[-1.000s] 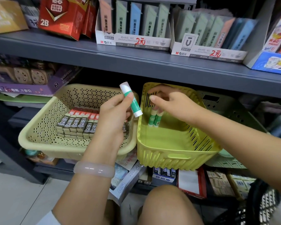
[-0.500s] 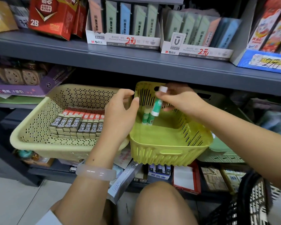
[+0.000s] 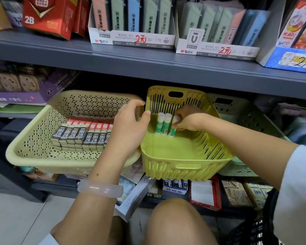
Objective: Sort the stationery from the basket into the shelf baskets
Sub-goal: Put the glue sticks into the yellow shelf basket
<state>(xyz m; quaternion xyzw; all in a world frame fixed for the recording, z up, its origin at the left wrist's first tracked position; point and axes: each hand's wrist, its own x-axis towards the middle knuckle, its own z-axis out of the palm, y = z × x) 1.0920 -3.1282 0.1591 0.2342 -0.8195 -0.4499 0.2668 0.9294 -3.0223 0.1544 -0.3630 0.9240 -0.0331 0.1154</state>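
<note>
A yellow-green basket (image 3: 187, 167) sits on the lower shelf. Two green-and-white glue sticks (image 3: 163, 125) stand upright against its back-left wall. My right hand (image 3: 188, 121) is inside the basket and pinches a third glue stick (image 3: 172, 131), which stands right beside the other two. My left hand (image 3: 129, 128) grips the left wall of the yellow-green basket, fingers curled over the rim and thumb on the inside. A cream perforated basket (image 3: 32, 154) to the left holds rows of 2B lead boxes (image 3: 81, 137).
The grey shelf board (image 3: 148, 68) hangs low over both baskets and carries display boxes of lead refills. A grey-green basket (image 3: 245, 117) stands to the right. Boxes fill the bottom shelf. A black mesh basket (image 3: 254, 230) is at the lower right, by my knee (image 3: 175, 221).
The glue stick went from my left hand to my right hand, which lowered it into the yellow-green basket beside the other two. My left hand moved onto the basket's left wall.
</note>
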